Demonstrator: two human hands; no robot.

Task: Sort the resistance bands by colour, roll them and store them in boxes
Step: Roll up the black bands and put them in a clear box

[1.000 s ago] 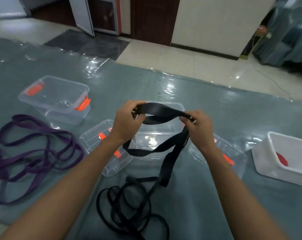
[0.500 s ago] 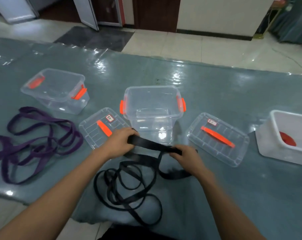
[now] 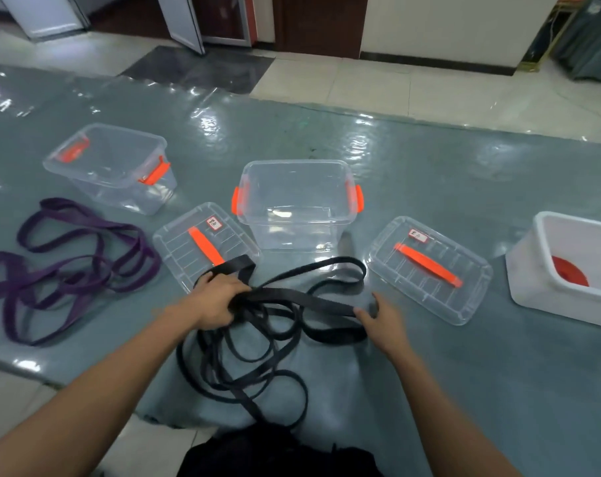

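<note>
- Nearest me, the black bands (image 3: 302, 300) lie in a loose tangle on the grey mat (image 3: 447, 173), with one loop trailing off its near edge.
- My left hand (image 3: 216, 301) is curled tight round a bunch of the black strands; a loop sticks out past my knuckles.
- My right hand (image 3: 383, 321) pinches the other end of one flat stretch between thumb and fingers, so that piece runs straight between my hands.
- Just beyond my left hand sits a clear lid (image 3: 189, 242) with an orange handle; a second lid (image 3: 429, 270) lies beyond my right.
- The purple bands (image 3: 85, 216) sprawl to the left, outside any box.
- To the far right, the white box (image 3: 539, 270) holds something round and red (image 3: 569, 275).
- Between the lids stands the middle clear box (image 3: 297, 204), open-topped, orange clips on both sides.
- Farthest left is the other clear box (image 3: 109, 166), also open.
</note>
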